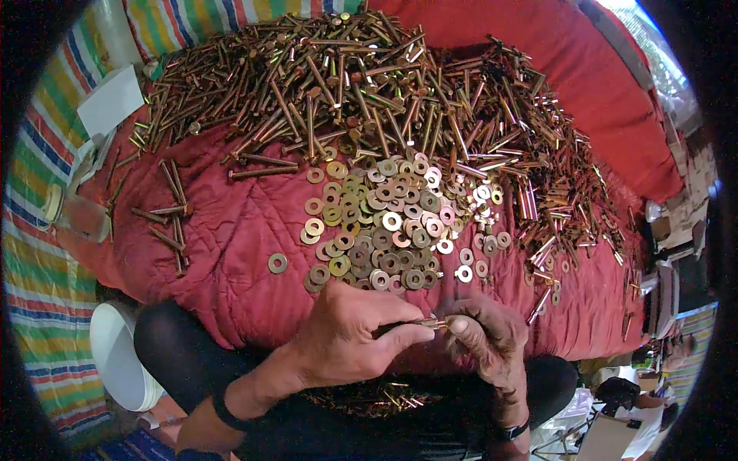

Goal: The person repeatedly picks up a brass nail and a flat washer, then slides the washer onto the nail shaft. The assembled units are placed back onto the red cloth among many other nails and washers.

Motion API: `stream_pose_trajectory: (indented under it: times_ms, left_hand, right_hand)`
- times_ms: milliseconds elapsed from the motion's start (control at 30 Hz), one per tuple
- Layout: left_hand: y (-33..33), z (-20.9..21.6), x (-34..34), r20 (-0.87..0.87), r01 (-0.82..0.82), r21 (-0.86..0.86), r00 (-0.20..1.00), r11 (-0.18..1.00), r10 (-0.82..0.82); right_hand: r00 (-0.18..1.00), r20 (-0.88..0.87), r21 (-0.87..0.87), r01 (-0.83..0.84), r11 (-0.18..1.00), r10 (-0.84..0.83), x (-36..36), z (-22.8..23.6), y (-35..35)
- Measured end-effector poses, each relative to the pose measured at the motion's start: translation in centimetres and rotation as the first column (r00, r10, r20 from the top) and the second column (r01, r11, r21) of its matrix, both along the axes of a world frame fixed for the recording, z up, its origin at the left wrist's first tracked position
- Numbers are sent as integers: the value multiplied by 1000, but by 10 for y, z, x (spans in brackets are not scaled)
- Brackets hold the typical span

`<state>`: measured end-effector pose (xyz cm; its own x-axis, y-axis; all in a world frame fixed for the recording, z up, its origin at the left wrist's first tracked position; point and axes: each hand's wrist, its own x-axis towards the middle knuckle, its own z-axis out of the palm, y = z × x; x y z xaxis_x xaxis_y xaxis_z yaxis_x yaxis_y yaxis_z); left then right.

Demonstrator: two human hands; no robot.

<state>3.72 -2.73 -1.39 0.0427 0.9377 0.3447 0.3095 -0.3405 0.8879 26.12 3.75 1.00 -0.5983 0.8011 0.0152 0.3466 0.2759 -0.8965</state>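
Note:
Close to my lap, my left hand (361, 330) is closed around a brass-coloured bolt (432, 323), most of it hidden by the fingers. My right hand (490, 338) meets the bolt's exposed end, thumb and fingers pinched on it. Whether a small part such as a nut or washer sits on that end is too small to tell. Just beyond both hands, flat metal washers (392, 222) lie heaped on a red quilted cloth (231, 238). One washer (277, 263) rests apart, to the left of the heap.
A large pile of long bolts (346, 84) spreads across the far side and down the right. Several loose bolts (171, 210) lie at left, near a clear jar (81, 215). A white bucket (115, 353) stands by my left knee. More metal pieces (384, 399) lie below my hands.

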Motion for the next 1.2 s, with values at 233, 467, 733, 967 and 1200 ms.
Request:
stream_pose_trajectory:
  times_ms: [233, 467, 733, 967, 1200]
  left_hand:
    - [0, -4, 6, 16, -2, -43, 1000, 999, 3]
    - [2, -2, 0, 191, 31, -160, 982, 987, 1]
    - [0, 3, 3, 194, 98, -250, 980, 963, -49]
    - [1, 1, -2, 196, 84, -289, 980, 954, -27]
    - [2, 3, 2, 213, 114, -303, 976, 946, -50]
  right_hand:
    - [975, -68, -378, 172, 910, -213, 1, -3, -4]
    - [998, -51, 92, 27, 995, -23, 4, 4, 7]
    - [998, 25, -157, 69, 985, -65, 5, 2, -2]
    - [998, -65, 118, 28, 993, -20, -2, 7, 4]
    - [998, 19, -148, 63, 987, -61, 8, 8, 0]
